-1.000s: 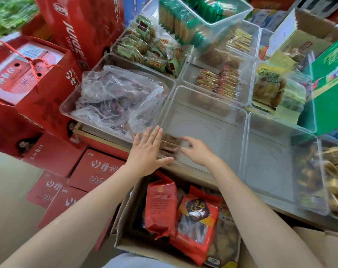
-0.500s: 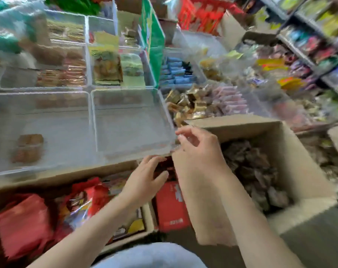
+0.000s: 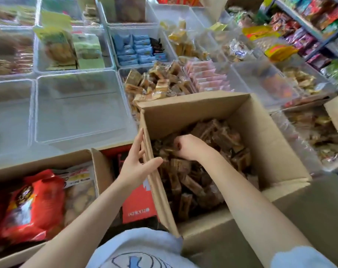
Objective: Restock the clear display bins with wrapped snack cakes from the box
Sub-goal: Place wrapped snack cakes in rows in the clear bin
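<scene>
- The wrapped snack cakes (image 3: 195, 171) are seen as small brown oblong packets in glossy clear film, heaped loosely at all angles inside the open cardboard box (image 3: 265, 132) at the near right of the scene.
- The heap fills the lower part of the box, and its inner walls are left bare above the cakes.
- The right hand (image 3: 187, 147) is reached down into the box, with its fingers curled into the top of the heap; they appear to be closed round some cakes, though the fingertips are buried and the grasp cannot be made out fully.
- The left hand (image 3: 137, 163) is set on the box's left wall, the thumb inside and the fingers lying fairly straight along the outside, so that the cardboard edge is pinched between them.
- An empty clear display bin (image 3: 81, 107) is placed just left of the box's far corner, and a second one (image 3: 9, 115) is cut off at the left edge.
- Further bins are filled with other goods: gold-brown packets (image 3: 156, 82) just beyond the box, pink packets (image 3: 208, 78) to their right, blue packets (image 3: 133, 49) farther back.
- Red snack bags (image 3: 30, 206) are held in another carton at the near left, blurred beyond reading.
- Printing on the cake wrappers is too small to be read.
</scene>
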### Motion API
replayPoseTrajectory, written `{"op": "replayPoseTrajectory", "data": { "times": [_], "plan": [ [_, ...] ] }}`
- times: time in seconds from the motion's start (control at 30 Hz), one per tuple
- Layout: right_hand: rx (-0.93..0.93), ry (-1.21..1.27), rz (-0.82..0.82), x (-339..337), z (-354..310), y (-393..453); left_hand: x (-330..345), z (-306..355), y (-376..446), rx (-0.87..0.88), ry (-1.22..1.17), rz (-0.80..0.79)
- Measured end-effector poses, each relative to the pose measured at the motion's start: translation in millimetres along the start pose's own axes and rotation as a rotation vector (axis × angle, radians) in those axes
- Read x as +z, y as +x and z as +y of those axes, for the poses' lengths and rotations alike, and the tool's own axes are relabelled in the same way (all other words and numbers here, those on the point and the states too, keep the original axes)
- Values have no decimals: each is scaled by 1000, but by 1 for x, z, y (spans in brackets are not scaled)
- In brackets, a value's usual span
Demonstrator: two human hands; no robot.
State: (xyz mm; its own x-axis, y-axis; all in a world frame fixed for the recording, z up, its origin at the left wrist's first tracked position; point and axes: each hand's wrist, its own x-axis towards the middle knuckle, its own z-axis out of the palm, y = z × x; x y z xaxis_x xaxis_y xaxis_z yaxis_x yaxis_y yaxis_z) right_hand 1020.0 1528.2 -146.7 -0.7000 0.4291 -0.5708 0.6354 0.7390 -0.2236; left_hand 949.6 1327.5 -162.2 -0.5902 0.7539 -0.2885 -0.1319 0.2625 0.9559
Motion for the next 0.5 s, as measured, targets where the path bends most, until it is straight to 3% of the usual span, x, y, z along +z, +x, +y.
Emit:
{"op": "replayPoseTrajectory", "data": {
  "times": [0.1,0.2,0.4,0.5],
  "plan": [
    [71,-216,-206,21,3,19,3,1,-1,2,-6,24],
    [67,-274,-262,43,17,26,6,2,-2,-11,-20,36],
    [91,-71,-221,31,29,28,7,2,-1,5,11,35],
    [37,280,15,-5,33,11,7,7,1,-5,71,16]
  ]
}}
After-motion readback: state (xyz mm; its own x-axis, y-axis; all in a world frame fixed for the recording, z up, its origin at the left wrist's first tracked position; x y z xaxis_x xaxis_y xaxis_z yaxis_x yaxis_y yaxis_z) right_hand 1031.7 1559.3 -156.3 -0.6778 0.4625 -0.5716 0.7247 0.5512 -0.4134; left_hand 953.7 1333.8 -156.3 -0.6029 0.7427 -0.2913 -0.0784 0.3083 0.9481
